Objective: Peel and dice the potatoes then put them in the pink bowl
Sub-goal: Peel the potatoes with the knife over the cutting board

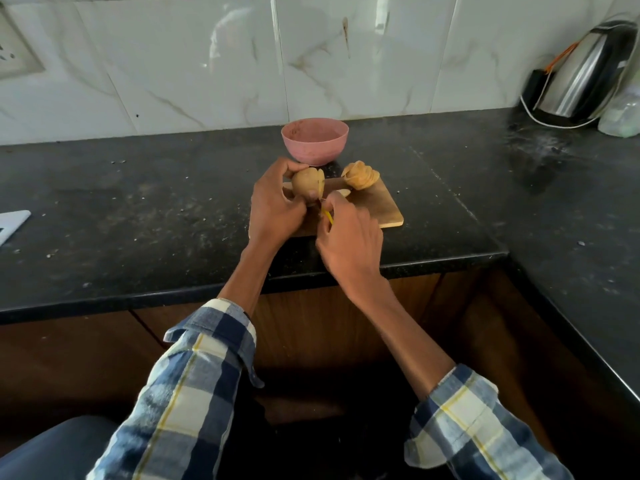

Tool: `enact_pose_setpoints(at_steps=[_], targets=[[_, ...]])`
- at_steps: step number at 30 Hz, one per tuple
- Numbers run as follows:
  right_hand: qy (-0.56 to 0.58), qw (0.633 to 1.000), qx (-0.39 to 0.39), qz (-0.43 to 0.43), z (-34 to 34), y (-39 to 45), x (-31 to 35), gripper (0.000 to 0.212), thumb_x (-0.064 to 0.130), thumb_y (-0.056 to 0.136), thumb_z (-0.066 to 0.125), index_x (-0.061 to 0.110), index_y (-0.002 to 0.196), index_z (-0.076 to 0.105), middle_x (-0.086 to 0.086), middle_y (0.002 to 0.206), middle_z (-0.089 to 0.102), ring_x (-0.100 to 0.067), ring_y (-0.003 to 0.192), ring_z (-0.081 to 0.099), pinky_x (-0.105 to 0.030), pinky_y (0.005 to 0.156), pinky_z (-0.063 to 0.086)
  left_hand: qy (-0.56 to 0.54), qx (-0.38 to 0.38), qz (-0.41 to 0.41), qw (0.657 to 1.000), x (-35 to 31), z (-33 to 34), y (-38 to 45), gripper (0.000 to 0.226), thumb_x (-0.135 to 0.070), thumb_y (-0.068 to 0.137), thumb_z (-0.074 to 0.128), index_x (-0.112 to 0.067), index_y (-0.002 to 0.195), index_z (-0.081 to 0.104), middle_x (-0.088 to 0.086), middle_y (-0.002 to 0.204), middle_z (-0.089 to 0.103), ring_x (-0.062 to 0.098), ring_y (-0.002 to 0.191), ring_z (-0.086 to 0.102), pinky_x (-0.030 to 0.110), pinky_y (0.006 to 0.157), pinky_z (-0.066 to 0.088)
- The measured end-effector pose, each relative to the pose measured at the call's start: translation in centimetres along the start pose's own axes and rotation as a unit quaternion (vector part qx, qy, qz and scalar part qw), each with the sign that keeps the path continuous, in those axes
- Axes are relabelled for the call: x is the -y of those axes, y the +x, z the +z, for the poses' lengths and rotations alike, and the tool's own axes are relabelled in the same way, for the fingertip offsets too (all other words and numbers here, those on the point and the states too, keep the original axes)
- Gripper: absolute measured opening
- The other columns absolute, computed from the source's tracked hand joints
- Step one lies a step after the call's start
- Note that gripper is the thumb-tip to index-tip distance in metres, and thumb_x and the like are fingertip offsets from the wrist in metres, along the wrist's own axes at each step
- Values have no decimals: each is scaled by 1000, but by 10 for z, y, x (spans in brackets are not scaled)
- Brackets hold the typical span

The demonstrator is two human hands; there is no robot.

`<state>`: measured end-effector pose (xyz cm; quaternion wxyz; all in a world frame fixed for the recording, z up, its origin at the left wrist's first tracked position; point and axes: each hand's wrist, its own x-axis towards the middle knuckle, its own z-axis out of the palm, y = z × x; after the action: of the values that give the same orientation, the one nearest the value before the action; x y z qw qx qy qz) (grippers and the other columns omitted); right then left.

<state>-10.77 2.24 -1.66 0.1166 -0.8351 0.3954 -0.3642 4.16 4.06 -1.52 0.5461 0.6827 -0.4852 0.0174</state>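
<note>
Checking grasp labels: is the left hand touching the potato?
Touching. The head view shows the left hand with fingers and thumb curled round the potato, held above the cutting board.

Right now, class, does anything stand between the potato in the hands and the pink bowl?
Nothing visible does. The potato sits in the left hand, just in front of the pink bowl, whose mouth is open.

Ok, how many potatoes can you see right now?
2. One potato is held in the left hand over the cutting board; the other potato sits at the board's far edge. No others show.
</note>
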Motion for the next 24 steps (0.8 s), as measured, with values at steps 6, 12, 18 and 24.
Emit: enact_pose_setpoints(at_steps=[6, 12, 18, 24], targets=[[0, 1000, 6, -8, 3, 2, 6, 9, 18, 98, 56, 20, 107, 57, -9, 92, 70, -35, 90, 66, -46, 69, 49, -6, 0, 8, 1000, 0, -1, -1, 39, -9, 77, 75, -24, 113, 68, -22, 104, 67, -11, 101, 62, 24, 85, 57], [28, 999, -1, 37, 1, 0, 2, 11, 24, 95, 62, 25, 106, 59, -3, 90, 69, -28, 88, 67, -44, 69, 53, -9, 0, 10, 1000, 2, 0, -1, 36, -17, 83, 81, -23, 116, 66, -22, 107, 65, -7, 103, 62, 14, 82, 52], [90, 993, -48, 53, -5, 4, 1, 12, 23, 96, 66, 25, 107, 61, 4, 89, 68, -18, 83, 66, -40, 66, 54, -18, 0, 2, 1000, 0, -3, -2, 33, -19, 90, 78, -22, 121, 69, -17, 113, 67, -7, 106, 61, 11, 84, 50], [46, 994, -99, -8, -15, 17, 7, 9, 26, 97, 64, 24, 104, 59, 3, 82, 66, -18, 75, 65, -44, 61, 56, -33, 4, 8, 999, -2, -5, -3, 31, -11, 90, 77, -28, 114, 68, -24, 106, 67, -3, 103, 64, 13, 84, 53]])
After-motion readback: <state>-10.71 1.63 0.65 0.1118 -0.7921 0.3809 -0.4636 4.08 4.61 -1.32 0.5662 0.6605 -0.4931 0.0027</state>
